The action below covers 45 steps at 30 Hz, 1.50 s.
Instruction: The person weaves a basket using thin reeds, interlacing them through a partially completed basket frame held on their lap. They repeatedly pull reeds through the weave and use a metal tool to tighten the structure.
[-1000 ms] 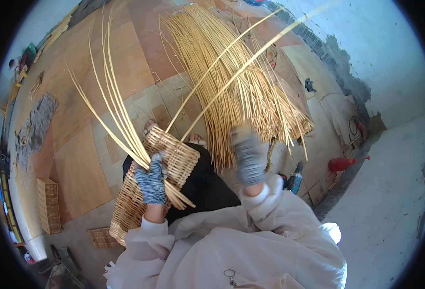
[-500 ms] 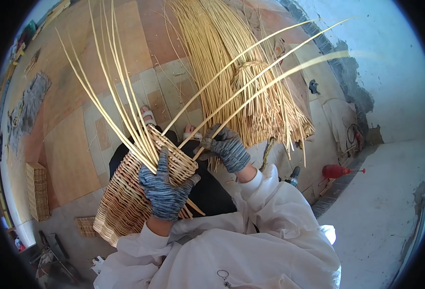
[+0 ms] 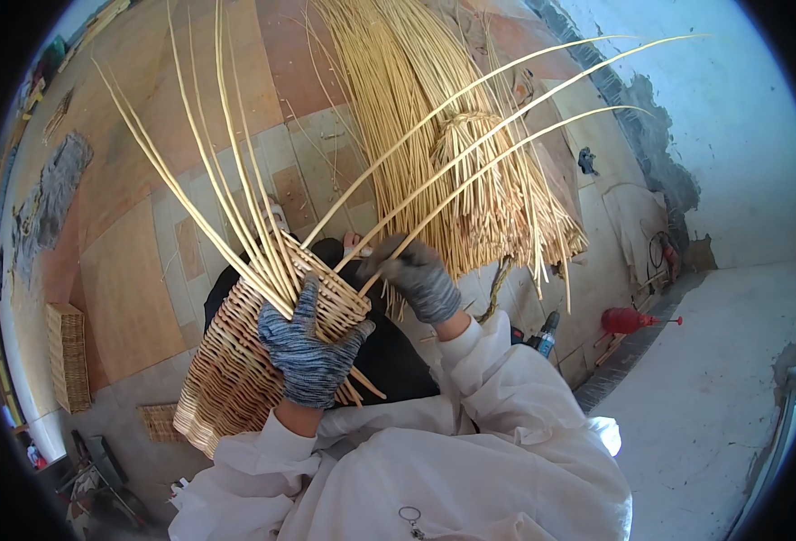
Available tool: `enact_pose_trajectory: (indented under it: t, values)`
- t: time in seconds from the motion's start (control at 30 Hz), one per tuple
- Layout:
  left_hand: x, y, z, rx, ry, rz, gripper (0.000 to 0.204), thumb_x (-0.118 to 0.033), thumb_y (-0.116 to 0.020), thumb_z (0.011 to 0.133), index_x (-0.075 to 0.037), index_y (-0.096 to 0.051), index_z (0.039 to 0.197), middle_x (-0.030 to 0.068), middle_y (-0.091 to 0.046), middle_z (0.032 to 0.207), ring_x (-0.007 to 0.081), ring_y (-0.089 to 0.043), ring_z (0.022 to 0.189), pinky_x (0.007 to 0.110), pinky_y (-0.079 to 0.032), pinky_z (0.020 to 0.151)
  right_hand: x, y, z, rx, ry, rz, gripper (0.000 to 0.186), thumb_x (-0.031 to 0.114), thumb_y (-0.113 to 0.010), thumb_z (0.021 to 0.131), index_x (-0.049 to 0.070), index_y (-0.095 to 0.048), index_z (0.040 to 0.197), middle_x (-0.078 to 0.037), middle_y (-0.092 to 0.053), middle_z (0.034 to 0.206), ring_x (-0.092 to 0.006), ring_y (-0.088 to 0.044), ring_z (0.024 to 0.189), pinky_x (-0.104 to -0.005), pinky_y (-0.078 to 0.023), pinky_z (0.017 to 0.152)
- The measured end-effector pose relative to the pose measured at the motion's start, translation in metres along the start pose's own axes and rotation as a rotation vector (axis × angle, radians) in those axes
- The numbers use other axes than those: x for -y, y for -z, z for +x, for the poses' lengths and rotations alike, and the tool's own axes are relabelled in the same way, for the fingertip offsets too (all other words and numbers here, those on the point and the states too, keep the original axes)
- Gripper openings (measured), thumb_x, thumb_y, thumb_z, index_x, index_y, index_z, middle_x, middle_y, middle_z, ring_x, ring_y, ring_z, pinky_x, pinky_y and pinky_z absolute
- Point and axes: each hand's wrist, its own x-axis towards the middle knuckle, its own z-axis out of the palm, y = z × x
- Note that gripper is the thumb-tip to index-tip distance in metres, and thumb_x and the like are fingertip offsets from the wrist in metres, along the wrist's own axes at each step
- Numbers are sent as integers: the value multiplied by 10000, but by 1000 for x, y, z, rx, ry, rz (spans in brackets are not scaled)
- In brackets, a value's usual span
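Left hand (image 3: 310, 356) grips tan wicker basket (image 3: 226, 379); weave ribbed; pale rods (image 3: 276, 293) splaying

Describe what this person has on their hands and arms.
The left hand and right hand wear knitted gloves in mottled blue-grey and black, streaked around the hand. The right one's fingers look darker, though blurred. Loose, plain white sleeves cover the arms, stopping short of the gloves.

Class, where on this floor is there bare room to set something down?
Bare: the tan board between the grey cloth and the basket under the left hand; a smaller floor patch between the drill and red bottle. Crowded: around the right hand, among the long canes and cane bundle.
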Motion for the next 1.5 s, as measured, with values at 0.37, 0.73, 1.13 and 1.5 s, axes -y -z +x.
enact_pose_trajectory:
  t: [0.37,0.73,1.13,1.5]
  values:
    - [1,3,6,-26,-159,2,869,-391,-840,548,-52,-509,1275,209,-546,1073,393,-551,931,484,-441,783,19,-13,4,-260,27,776,532,601,-313,921,175,-362,606,68,-222,436,-82,-207,321,-236,-185,295]
    - [-1,1,6,73,-46,-106,886,-383,-842,533,19,-504,1246,228,-552,1065,395,-553,926,456,-443,816,12,-41,-43,-159,58,509,397,490,-485,913,124,-487,757,9,-455,612,-132,-493,618,-348,-473,697]
    - [109,172,1,356,273,-541,592,69,-651,663,-86,-539,1224,58,-591,1056,130,-572,890,240,-481,817,10,-112,-173,268,-889,30,377,396,-570,897,25,-611,949,-88,-636,842,-141,-609,682,-257,-500,574]
    - [91,193,-9,-100,252,-1343,417,103,-592,726,-17,-581,1125,23,-550,917,113,-557,773,223,-502,670,11,-149,-63,-6,106,-262,421,306,-559,881,30,-503,1193,-166,-626,1038,-279,-624,863,-375,-494,781]
